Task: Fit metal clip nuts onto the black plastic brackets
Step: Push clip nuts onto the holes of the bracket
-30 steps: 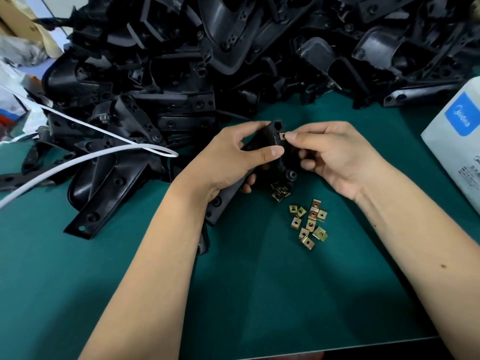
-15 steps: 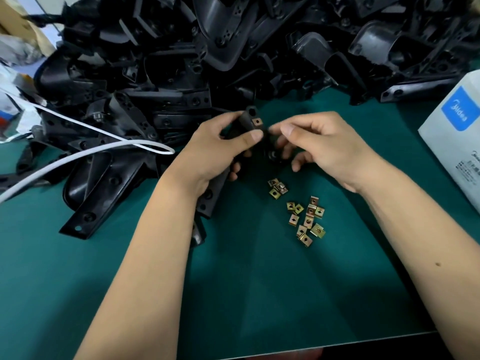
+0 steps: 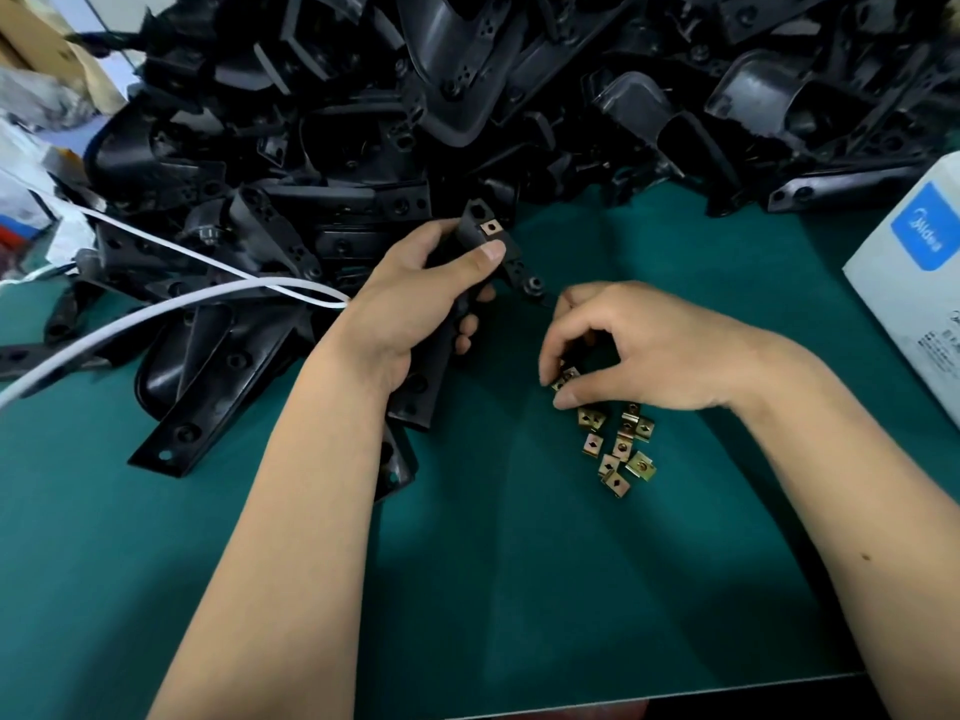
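My left hand (image 3: pixel 426 298) grips a long black plastic bracket (image 3: pixel 483 241) above the green mat, thumb pressed on its upper end. A brass-coloured clip nut (image 3: pixel 490 228) sits fitted on that end. My right hand (image 3: pixel 628 350) is down on the mat to the right, thumb and fingertips pinching a loose clip nut (image 3: pixel 566 379) at the top of a small heap. Several more clip nuts (image 3: pixel 618 449) lie scattered just below that hand.
A big pile of black plastic brackets (image 3: pixel 415 106) fills the back of the green mat (image 3: pixel 519 589). A white cable (image 3: pixel 171 298) loops in from the left over the pile. A white box with a blue logo (image 3: pixel 919 283) stands at the right edge.
My right hand left the bracket's upper end, where a clip nut now sits, and dropped to the heap of nuts, pinching one. My left hand kept hold of the bracket.
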